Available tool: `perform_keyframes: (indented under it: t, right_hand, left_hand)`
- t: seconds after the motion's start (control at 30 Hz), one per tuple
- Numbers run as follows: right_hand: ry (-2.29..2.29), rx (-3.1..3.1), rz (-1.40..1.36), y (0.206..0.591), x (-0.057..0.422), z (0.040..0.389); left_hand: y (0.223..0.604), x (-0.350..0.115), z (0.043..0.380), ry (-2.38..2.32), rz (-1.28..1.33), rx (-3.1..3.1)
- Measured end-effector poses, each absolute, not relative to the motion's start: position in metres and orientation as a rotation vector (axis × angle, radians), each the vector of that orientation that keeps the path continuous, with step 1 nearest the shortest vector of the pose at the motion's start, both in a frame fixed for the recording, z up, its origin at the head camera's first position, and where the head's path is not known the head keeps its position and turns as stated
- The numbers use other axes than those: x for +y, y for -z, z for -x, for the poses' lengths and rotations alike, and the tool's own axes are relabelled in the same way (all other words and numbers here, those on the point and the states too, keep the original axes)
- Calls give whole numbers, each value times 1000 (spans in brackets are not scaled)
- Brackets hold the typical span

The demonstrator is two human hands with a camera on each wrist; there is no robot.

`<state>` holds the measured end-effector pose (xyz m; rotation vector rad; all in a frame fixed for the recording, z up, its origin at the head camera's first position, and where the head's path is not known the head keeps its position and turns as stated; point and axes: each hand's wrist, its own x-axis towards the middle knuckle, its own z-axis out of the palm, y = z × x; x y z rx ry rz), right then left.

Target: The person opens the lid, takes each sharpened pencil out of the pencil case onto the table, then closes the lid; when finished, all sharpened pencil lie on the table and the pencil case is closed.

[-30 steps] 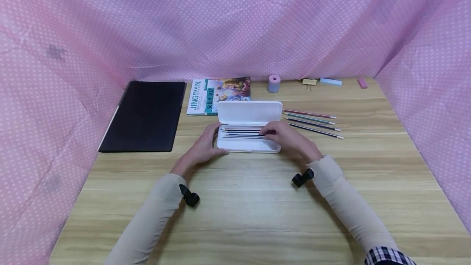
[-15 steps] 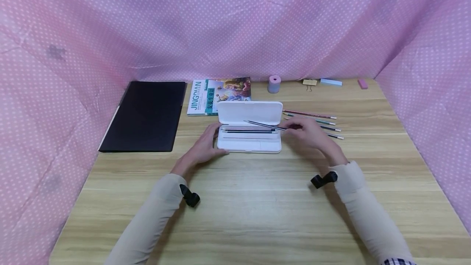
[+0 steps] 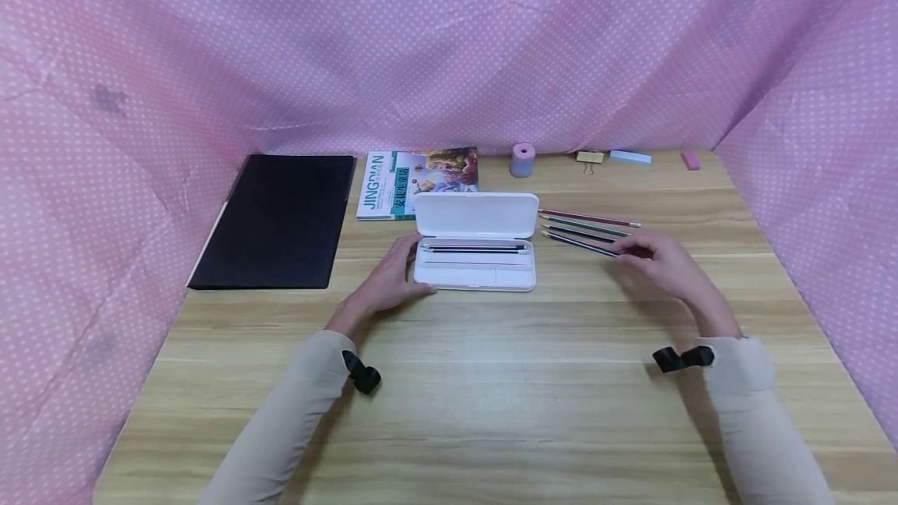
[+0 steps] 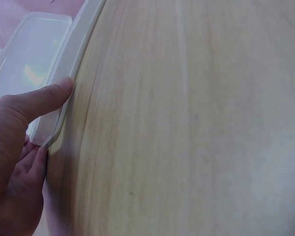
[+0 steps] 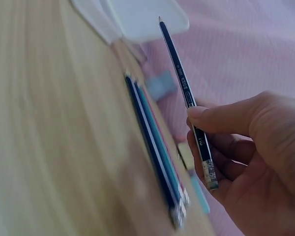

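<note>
My left hand [image 3: 386, 279] holds the left end of an open white pencil case [image 3: 456, 285], its thumb along the front edge. In the left wrist view the case [image 4: 54, 120] sits between thumb and fingers. A few dark pencils [image 3: 484, 248] lie in the case's back part. My right hand [image 3: 655, 263], to the right of the case, pinches a dark pencil [image 5: 174, 61] near its eraser end, with the tip pointing toward the case. Beside and below it, a row of pencils [image 5: 155, 142] in dark, green and red lies on the table.
A black folder [image 3: 273, 220] lies at the left. Behind the case is a picture book [image 3: 421, 178]. Along the back edge stand a pink-and-blue cylinder [image 3: 522, 162], a binder clip [image 3: 589, 157], a pale blue bar [image 3: 630, 156] and a pink eraser [image 3: 691, 159].
My right hand has lifted a dark pencil out of the case and carried it right, over the row of pencils. The left hand has stayed on the case.
</note>
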<state>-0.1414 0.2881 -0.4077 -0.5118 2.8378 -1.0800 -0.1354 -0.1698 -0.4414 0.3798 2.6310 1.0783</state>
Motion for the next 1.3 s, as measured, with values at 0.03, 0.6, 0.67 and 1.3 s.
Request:
perform_keyframes:
  t: [0.03,0.6,0.67,1.3]
  right_hand:
    - [1075,2843,496,409,293,139]
    - [966,3038,540,439,305,135]
    - [953,3034,535,439,304,135]
    - [957,3004,500,440,300,133]
  left_hand:
    - [441,-170,135,-1080,-384,2629]
    - [442,-170,136,-1055,-377,2644]
    - [441,-170,136,-1054,-370,2648]
    - [439,-169,135,-1033,-378,2654]
